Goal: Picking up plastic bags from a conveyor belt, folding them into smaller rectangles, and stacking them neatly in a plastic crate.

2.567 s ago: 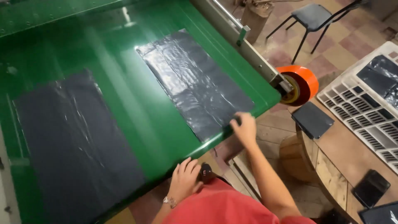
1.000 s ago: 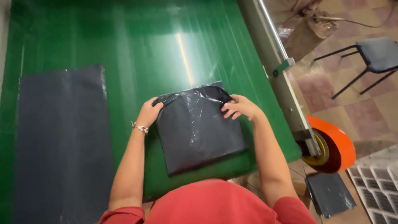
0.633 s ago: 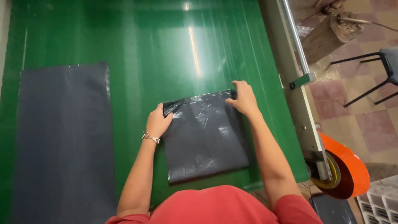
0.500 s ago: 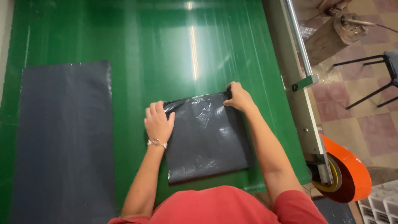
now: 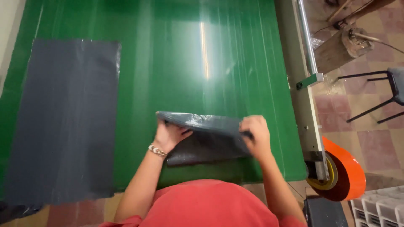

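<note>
On the near right part of the green worktop [image 5: 176, 63] lies a folded dark grey plastic bag [image 5: 206, 141], and both hands are on it. The left hand [image 5: 168, 135] grips the bag's left edge, thumb on the underside and fingers curled over the raised fold; a beaded bracelet [image 5: 157, 150] sits on that wrist. The right hand [image 5: 256, 135] is closed on the bag's right edge, pinching the top layer. Between the hands the far part of the bag is lifted off the worktop and turned back toward the person, its glossy surface catching light, while the lower layer lies flat on the green. Well apart, on the left side of the worktop, a second dark grey bag [image 5: 63, 122] lies spread out flat and full length. Along the right edge of the worktop runs a metal rail [image 5: 306, 40], and near its close end sits an orange roll of tape [image 5: 343, 172]. A dark chair [image 5: 389, 90] stands on the tiled floor [image 5: 370, 138] at far right.
</note>
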